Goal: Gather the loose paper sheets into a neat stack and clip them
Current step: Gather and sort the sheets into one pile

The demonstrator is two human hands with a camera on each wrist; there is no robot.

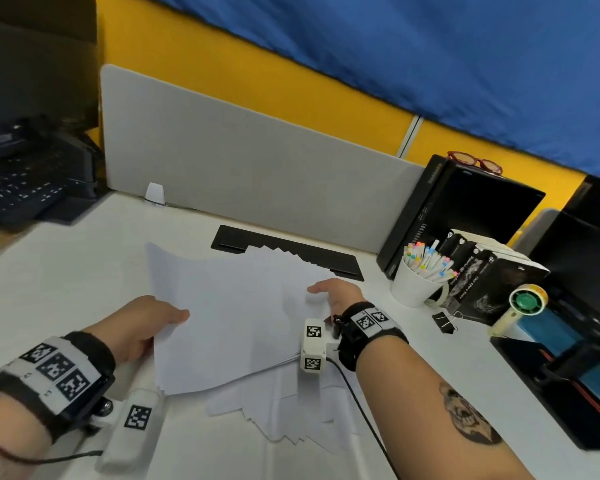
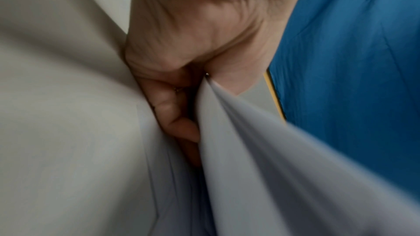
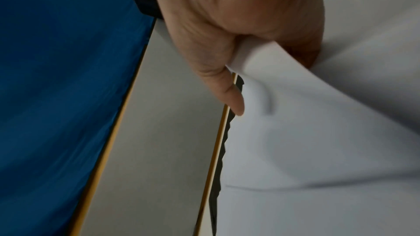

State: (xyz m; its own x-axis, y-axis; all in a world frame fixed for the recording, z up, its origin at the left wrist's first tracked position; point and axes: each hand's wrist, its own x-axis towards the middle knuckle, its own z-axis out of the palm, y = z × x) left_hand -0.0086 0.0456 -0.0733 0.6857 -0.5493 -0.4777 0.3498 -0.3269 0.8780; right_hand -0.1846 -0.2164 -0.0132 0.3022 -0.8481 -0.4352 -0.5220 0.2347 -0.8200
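Left hand (image 1: pixel 142 327) grips the left edge of the paper sheets (image 1: pixel 236 317), thumb on top, fingers (image 2: pixel 179 126) curled under; the left wrist view shows the sheets (image 2: pixel 261 159) pinched at the thumb crease. Right hand (image 1: pixel 336 296) holds the right edge of the same bundle, thumb (image 3: pixel 229 92) along the top sheet, paper (image 3: pixel 318 132) bent up into the palm; its fingers are hidden under the sheets. The bundle is lifted and tilted over the white desk (image 1: pixel 83 271), sheets fanned unevenly, more loose sheet corners (image 1: pixel 291 420) sticking out below on the desk near the body.

Far left: dark keyboard (image 1: pixel 21 188) and monitor (image 1: pixel 35 64). Behind the papers a grey divider panel (image 1: pixel 239 168) and a black cable tray slot (image 1: pixel 284 251), partly covered by sheet corners. Right of the right hand: white cup of markers (image 1: pixel 416 282), black binder clip (image 1: pixel 445 322) lying on the desk just beside dark books (image 1: pixel 492 282), a black box (image 1: pixel 464 209) with red glasses (image 1: pixel 475 162) on top, a small handheld fan (image 1: pixel 523 303). Blue cloth (image 1: pixel 430 57) hangs over a yellow wall (image 1: pixel 222 57).
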